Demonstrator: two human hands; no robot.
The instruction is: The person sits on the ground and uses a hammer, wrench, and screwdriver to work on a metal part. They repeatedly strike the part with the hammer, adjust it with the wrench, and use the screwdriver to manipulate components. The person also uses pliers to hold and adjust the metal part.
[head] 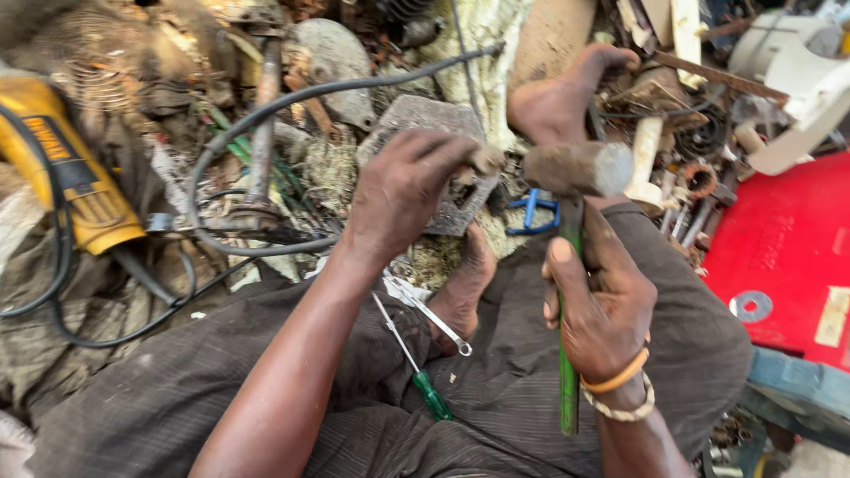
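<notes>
Left hand (403,190) curled over a small metal part (485,160), fingers pinching it against a grey perforated metal plate (425,119) at scene centre. Right hand (602,305) wrapped tight round the green handle of a hammer (575,168), head blurred, hanging just right of the part. Bare feet either side of the plate: one (460,288) near, one (558,97) far. Green-handled screwdriver (414,361) and a thin metal tool (429,314) lying on the dark trousers. Far left, a yellow power tool (66,164) with black cable (266,115) looping across scrap. Right, a red metal box (784,248), a washer (751,306) on its top; contents not visible. Blue clamp (531,211) beside the plate.
</notes>
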